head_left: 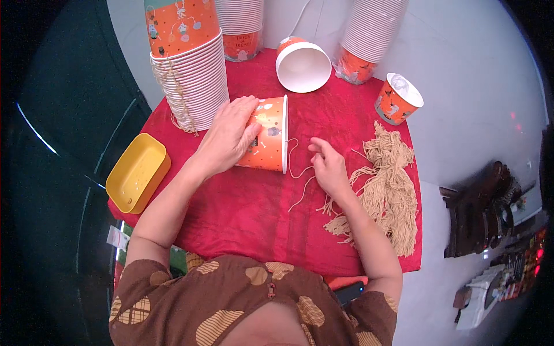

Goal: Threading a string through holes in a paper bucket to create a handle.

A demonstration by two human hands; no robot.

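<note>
An orange paper bucket (268, 138) with small cartoon prints lies on its side, its white rim turned to the right. My left hand (231, 132) rests over its closed end and side, gripping it. A thin beige string (292, 158) hangs loosely from the rim toward my right hand (329, 164). That hand's fingers are curled together around the string, and a loose tail drops below them onto the cloth. Further right lies a bundle of beige strings (392, 190), knotted at its upper end. Whatever is inside the bucket is hidden from view.
A tall stack of nested buckets (193, 86), strings hanging down its side, stands at the left. A yellow tray (138, 173) sits near the left edge. Behind are a tipped bucket (304, 66), a small orange cup (399, 99) and wrapped stacks. Red cloth (248, 213) covers the table.
</note>
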